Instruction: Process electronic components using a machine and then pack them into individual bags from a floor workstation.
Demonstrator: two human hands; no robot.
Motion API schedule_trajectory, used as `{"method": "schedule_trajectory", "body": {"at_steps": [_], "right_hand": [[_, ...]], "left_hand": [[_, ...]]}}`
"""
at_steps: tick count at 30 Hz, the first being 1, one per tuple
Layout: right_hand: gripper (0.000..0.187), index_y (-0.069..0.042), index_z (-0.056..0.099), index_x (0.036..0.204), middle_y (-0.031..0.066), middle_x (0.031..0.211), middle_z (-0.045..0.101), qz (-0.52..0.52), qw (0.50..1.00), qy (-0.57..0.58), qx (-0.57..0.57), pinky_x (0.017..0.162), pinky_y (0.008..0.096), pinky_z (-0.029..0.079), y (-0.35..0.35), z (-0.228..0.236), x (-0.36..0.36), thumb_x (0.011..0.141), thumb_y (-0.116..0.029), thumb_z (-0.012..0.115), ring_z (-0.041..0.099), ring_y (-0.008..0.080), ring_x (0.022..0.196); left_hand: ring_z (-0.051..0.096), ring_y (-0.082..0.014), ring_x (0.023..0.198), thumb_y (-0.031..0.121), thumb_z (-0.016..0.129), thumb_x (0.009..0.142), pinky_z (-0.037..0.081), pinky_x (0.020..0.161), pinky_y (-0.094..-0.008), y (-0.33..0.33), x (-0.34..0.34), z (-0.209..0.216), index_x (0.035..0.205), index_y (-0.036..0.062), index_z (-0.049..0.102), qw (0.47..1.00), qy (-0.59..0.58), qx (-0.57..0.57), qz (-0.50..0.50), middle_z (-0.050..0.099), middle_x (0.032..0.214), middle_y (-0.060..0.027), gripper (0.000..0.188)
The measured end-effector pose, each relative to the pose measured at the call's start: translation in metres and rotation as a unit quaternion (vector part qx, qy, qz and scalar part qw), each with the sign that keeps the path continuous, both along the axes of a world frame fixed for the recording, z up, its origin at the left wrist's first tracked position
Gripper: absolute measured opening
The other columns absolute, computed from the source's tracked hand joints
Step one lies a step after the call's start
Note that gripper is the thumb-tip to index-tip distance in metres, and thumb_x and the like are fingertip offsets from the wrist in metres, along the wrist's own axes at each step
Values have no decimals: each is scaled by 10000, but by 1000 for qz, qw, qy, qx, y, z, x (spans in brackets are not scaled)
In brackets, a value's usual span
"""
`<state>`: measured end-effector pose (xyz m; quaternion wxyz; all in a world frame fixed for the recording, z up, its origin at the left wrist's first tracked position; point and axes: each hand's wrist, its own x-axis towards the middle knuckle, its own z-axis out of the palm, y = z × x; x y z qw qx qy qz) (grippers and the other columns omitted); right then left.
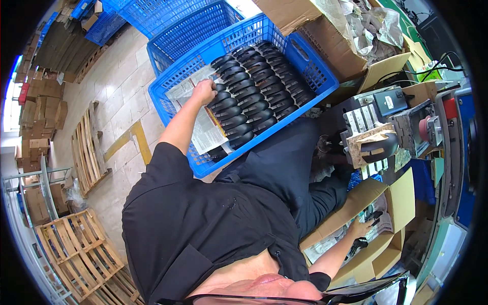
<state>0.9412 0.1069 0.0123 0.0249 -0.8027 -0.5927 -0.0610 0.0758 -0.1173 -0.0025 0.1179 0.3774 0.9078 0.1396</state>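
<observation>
Basically, left hand (205, 92) has its fingers curled at the near-left row of glossy black curved plastic-looking parts (236, 112); can't tell if it's pinching one or just touching, fingertips are hidden. Right hand (360, 229) has fingers bent beside a small black piece (375, 217); can't confirm a hold there either.

Parts sit nested in about three rows in the blue perforated plastic crate (175, 133), at 12 o'clock from view centre. Nesting probably saves room and keeps the rows from sliding. Printed newspaper sheets (209, 134) lie along the crate's left side, likely as padding against scuffs. Crate's near rim is right by the thighs, I'd guess for easy reach.

Pose: left arm nearly straight, forearm aimed at 1 o'clock. Right forearm angles toward 1–2 o'clock, hand down inside the open brown cardboard box (404, 198) at 4 o'clock, paper-lined, presumably also for protection.

Further out: tan ragged-edged block (360, 147) with a black curved shell (384, 147) at 3 o'clock, slatted wooden pallet (87, 147) at 9.
</observation>
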Motion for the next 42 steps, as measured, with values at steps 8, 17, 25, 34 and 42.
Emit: {"method": "schedule_trajectory", "body": {"at_steps": [8, 17, 25, 34, 42], "right_hand": [[717, -41, 528, 1496, 278, 1342, 666, 7, 997, 43, -62, 1041, 533, 500, 20, -13, 10, 889, -353, 747, 649, 453, 1213], [682, -66, 525, 1505, 238, 1340, 611, -83, 996, -17, 32, 1031, 530, 503, 3, 24, -31, 864, -258, 658, 623, 428, 1212], [398, 19, 701, 1223, 280, 1170, 717, 22, 996, 90, -20, 946, 556, 520, 5, -18, 27, 893, -186, 614, 679, 480, 1045], [361, 4, 635, 1258, 254, 1146, 723, -74, 975, 173, 115, 920, 506, 526, -38, 14, 37, 951, -187, 631, 698, 436, 1050], [345, 55, 659, 1323, 138, 1127, 731, -7, 901, 372, 221, 830, 332, 523, -90, 118, -19, 1022, -111, 643, 663, 227, 932]], "left_hand": [[674, -362, 1044, 212, 737, 861, 528, 948, -457, 10, 128, 25, 920, 39, 721, 987, -27, 150, -56, 723, 1008, -170, 183], [712, -305, 916, 105, 773, 843, 579, 822, -408, 32, 250, 117, 925, 53, 698, 901, -52, 339, -265, 714, 951, -116, 123], [672, -293, 878, 193, 732, 865, 567, 793, -423, 39, 335, 100, 876, 86, 678, 828, -153, 224, -490, 670, 884, -88, 121], [663, -289, 886, 198, 729, 849, 557, 811, -428, 45, 343, 93, 836, 71, 666, 840, -103, 203, -493, 665, 864, -88, 143], [661, -327, 1045, 232, 749, 870, 557, 909, -437, 62, 364, 127, 1164, 49, 651, 830, -199, 208, -478, 667, 1070, -119, 359]]}}
